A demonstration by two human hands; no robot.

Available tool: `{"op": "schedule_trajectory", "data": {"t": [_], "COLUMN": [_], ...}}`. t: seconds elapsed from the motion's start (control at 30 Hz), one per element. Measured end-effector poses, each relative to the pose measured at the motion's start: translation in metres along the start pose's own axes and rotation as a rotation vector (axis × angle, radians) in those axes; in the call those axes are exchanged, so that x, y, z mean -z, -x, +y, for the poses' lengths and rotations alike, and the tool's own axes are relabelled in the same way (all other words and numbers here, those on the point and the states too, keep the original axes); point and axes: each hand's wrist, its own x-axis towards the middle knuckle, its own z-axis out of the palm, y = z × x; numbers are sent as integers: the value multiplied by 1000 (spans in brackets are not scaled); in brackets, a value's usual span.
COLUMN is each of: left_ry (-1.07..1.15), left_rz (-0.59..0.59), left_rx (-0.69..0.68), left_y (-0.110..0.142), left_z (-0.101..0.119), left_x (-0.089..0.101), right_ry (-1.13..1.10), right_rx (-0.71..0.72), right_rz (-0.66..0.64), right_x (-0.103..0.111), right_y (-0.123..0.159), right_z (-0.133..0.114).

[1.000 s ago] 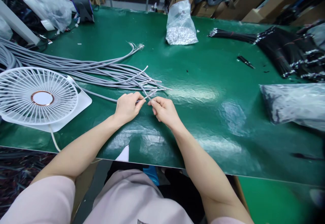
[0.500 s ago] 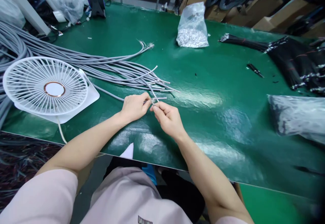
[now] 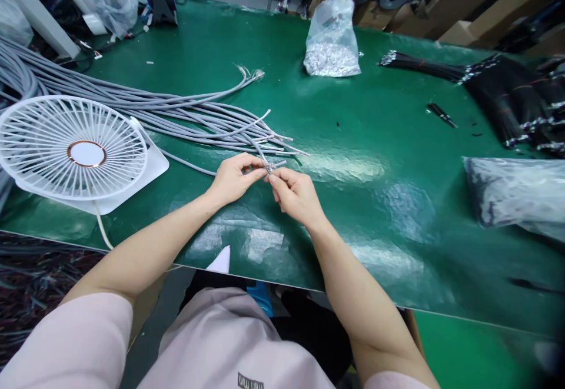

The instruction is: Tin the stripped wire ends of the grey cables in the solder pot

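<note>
Over the green table, my left hand (image 3: 236, 178) and my right hand (image 3: 295, 193) meet at the end of a grey cable (image 3: 189, 166). Its strand comes from the left and passes into my left hand, which pinches it near the tip. The fingertips of my right hand are closed on the frayed, silvery end (image 3: 269, 168); the fine strands there are too small to make out. Just beyond my hands lies a bundle of grey cables (image 3: 207, 125) with stripped whitish ends pointing right.
A white fan (image 3: 86, 153) stands at the left on the cables. Farther back is a clear bag of small silvery parts (image 3: 332, 58). Black wire bundles (image 3: 498, 92), a small black tool (image 3: 442, 115) and a plastic-wrapped pack (image 3: 514, 192) lie to the right.
My fingers have shifted at the cable end, and the frayed strands between them show more. The whole view has moved slightly. Both hands keep their hold.
</note>
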Motion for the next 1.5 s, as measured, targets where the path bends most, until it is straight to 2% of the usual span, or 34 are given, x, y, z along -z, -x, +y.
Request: {"op": "schedule_trajectory", "data": {"t": [0.17,0.37,0.73,1.13,1.33,1.43,1.5], "left_ry": [73,215,290,325,277,144,48], "left_rz": [77,100,80,83,83,70,36], "left_rx": [78,161,187,183,202,195,141], "left_y": [-4,-6,-6,-5,-6,0,-2], "left_z": [1,-2,0,-2,-4,-2,4], "left_x": [0,-5,-7,-9,-5,4,1], "right_ry": [47,6,-25,48,54,105,191], "right_rx": [1,-6,-20,-42,-16,11,-1], "right_rz": [-11,1,0,-19,3,58,106], "right_x": [4,6,7,7,4,-1,-2], "right_y": [1,3,4,4,-2,-10,-12], "right_z": [-1,-6,-8,-9,1,4,-6]}}
